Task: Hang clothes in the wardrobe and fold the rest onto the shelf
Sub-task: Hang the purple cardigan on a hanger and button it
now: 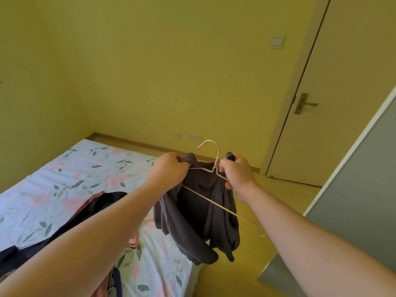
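Observation:
A dark grey-purple garment (199, 213) hangs in the air over the bed's right edge. My left hand (169, 170) grips its bunched top at the left. My right hand (237, 174) grips the garment's other top corner together with the neck of a white wire hanger (214, 155). The hanger's hook points up between my hands, and its long lower bar runs down to the right across the cloth. Part of the hanger lies inside the garment. More clothes, dark navy and pink (100, 202), lie on the bed under my left forearm.
The bed with a floral sheet (70, 174) fills the lower left. A grey wardrobe panel with a white edge (353, 189) stands at the right. A closed door (334, 99) is behind it. Yellow floor lies between bed and wardrobe.

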Motion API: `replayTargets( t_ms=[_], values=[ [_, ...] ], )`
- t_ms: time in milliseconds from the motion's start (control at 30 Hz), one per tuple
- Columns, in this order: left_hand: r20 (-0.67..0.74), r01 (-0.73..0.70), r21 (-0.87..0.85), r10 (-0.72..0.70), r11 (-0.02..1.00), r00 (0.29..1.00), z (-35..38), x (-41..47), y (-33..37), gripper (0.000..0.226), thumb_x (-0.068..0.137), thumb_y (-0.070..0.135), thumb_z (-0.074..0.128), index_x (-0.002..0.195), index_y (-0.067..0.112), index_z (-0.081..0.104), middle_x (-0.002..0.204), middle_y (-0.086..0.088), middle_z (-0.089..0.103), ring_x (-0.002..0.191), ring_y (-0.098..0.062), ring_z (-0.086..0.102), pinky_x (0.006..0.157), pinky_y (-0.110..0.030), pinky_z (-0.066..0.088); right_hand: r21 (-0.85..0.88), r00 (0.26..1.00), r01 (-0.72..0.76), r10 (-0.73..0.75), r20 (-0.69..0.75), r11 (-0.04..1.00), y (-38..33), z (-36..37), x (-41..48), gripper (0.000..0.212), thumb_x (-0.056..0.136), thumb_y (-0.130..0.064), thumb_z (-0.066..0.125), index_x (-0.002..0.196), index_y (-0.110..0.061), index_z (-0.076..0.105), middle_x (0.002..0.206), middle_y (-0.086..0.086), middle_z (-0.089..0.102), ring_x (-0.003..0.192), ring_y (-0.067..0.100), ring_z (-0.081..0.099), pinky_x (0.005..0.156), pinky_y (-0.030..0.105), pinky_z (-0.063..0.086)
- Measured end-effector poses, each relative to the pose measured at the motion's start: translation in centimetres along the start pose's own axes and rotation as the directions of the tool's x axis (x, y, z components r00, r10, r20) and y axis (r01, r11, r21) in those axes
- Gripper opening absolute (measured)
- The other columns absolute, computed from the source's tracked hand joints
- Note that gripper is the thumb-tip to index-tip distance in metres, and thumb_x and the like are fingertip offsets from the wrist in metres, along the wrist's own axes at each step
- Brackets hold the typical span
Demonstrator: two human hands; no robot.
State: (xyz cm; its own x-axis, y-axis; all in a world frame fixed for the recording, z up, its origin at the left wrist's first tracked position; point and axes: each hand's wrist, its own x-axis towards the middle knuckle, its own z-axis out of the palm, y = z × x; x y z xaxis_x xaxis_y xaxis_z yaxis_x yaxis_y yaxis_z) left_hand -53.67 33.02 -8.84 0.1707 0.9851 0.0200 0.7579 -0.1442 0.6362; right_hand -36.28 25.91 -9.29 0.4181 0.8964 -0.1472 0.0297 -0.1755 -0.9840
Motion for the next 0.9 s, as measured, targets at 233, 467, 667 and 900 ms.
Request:
replayTargets(
  t_ms=[233,467,667,900],
  values=[
    [0.057,0.269,-0.236,-0.263,0.934,0.963,-1.1,0.3,2.1,0.039,0.103,0.032,0.030,0.079,0.011,0.053,0.082,-0.008,0.056,0.070,-0.023,0.050,0.064,-0.034,0.035,-0.002,1.000,-0.010,0.010,0.000,1.000,0.2,0.2,-0.4,0.025,0.082,-0.007,0.056,0.068,-0.017,0.039,0.073,0.006,0.039,0.067,0.022,0.033,0.049,0.030,0.024],
    [0.298,-0.231,0.087,0.196,0.969,0.934,1.8,-2.0,2.1,0.026,0.098,0.032,0.042,0.096,0.022,0.066,0.095,-0.001,0.069,0.090,-0.025,0.061,0.080,-0.039,0.052,-0.026,1.000,0.005,-0.004,0.007,1.000,0.2,0.5,-0.8,0.023,0.077,-0.006,0.055,0.070,-0.018,0.036,0.077,0.006,0.035,0.073,0.024,0.033,0.051,0.029,0.024],
    [0.221,-0.240,0.051,0.223,0.970,0.949,3.8,-2.7,1.1,0.053,0.093,0.072,0.042,0.083,0.021,0.049,0.075,0.001,0.063,0.070,-0.020,0.061,0.062,-0.039,0.047,0.066,0.998,-0.068,0.069,-0.006,0.996,0.3,0.6,-1.0,0.013,0.072,-0.014,0.058,0.063,-0.018,0.049,0.076,0.006,0.049,0.074,0.023,0.045,0.053,0.029,0.031],
    [0.165,-0.181,0.104,0.163,0.978,0.973,4.3,-0.9,0.1,0.050,0.095,0.067,0.046,0.090,0.018,0.052,0.078,0.000,0.061,0.073,-0.022,0.058,0.061,-0.039,0.042,-0.028,0.997,-0.079,0.079,0.002,0.996,1.3,-0.5,0.1,0.024,0.100,-0.037,0.057,0.089,-0.016,0.055,0.075,0.003,0.051,0.058,0.018,0.055,0.055,0.038,0.055]
  ],
)
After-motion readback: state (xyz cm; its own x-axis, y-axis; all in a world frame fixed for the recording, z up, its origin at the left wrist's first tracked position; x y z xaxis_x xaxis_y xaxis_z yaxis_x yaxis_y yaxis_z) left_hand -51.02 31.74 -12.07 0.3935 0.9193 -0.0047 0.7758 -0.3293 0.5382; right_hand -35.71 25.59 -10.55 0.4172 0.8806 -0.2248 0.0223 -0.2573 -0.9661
